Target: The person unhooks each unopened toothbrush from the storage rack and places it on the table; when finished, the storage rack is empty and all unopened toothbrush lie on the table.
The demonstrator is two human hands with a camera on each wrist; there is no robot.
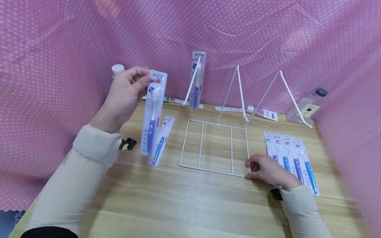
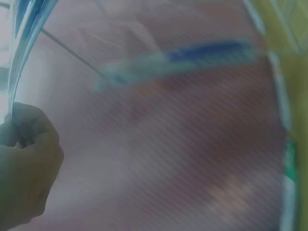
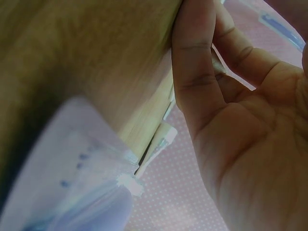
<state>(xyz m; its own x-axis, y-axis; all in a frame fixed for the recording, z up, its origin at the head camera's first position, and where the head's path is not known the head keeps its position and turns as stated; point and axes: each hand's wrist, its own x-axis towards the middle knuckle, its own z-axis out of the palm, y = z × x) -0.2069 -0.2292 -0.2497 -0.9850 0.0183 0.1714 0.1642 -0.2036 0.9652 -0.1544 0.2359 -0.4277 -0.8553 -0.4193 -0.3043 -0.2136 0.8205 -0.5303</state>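
Note:
My left hand [image 1: 124, 94] pinches the top of a packaged toothbrush [image 1: 151, 127] with a purple handle, holding it upright left of the white wire display rack [image 1: 215, 171]. In the left wrist view, the clear packaging [image 2: 21, 53] rises from the fingertips. Behind it on the table lies another packaged toothbrush [image 1: 161, 143], blue-handled and partly covered in the head view. One purple packaged toothbrush [image 1: 196, 89] hangs on the rack's left prong. At the base's front right corner, my right hand [image 1: 268, 170] grips the wire between thumb and fingers.
Several packaged toothbrushes [image 1: 308, 165] lie in a row beyond the right hand. Two bare prongs [image 1: 241, 92] jut upward from the rack. A clear bottle with a black cap [image 1: 306, 107] stands at the back right, flat packets [image 1: 263, 113] along the pink dotted cloth [image 1: 178, 26].

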